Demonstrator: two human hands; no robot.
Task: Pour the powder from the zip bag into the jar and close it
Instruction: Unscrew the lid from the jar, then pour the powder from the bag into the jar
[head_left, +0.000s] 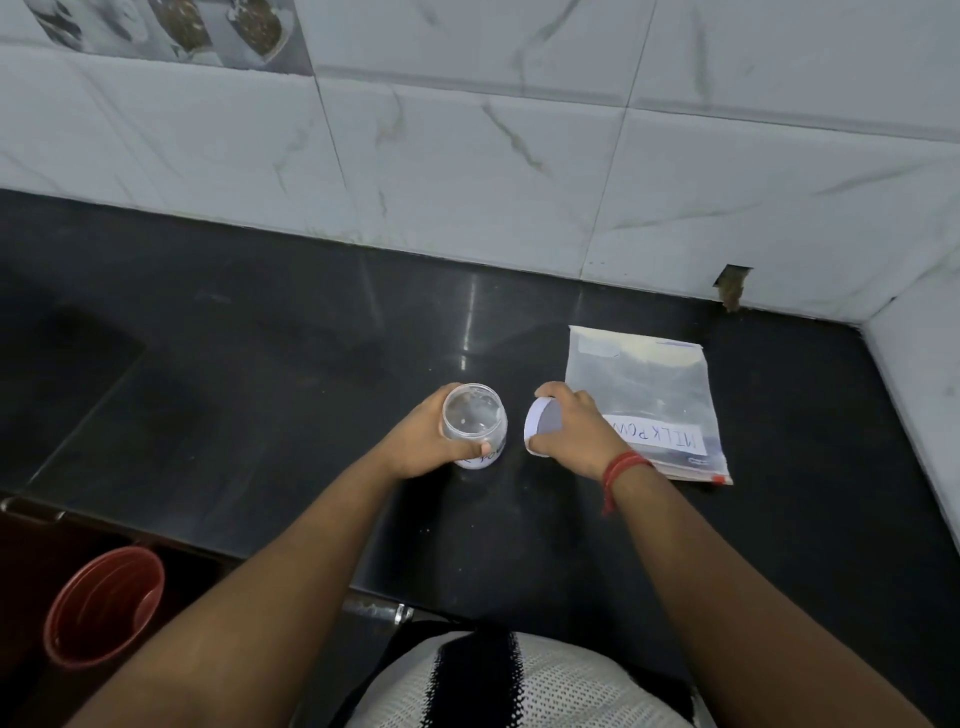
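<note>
A small clear jar stands upright and uncapped on the black counter, with a white label low on its side. My left hand grips it around the body. My right hand holds the white lid, tilted on edge just to the right of the jar and apart from it. A clear zip bag with a label reading "MILK POW…" lies flat on the counter to the right, partly under my right hand and wrist. Little powder shows inside the bag.
A white marble-tiled wall backs the counter and turns a corner at the far right. A red bucket stands on the floor below the counter's front edge at the left.
</note>
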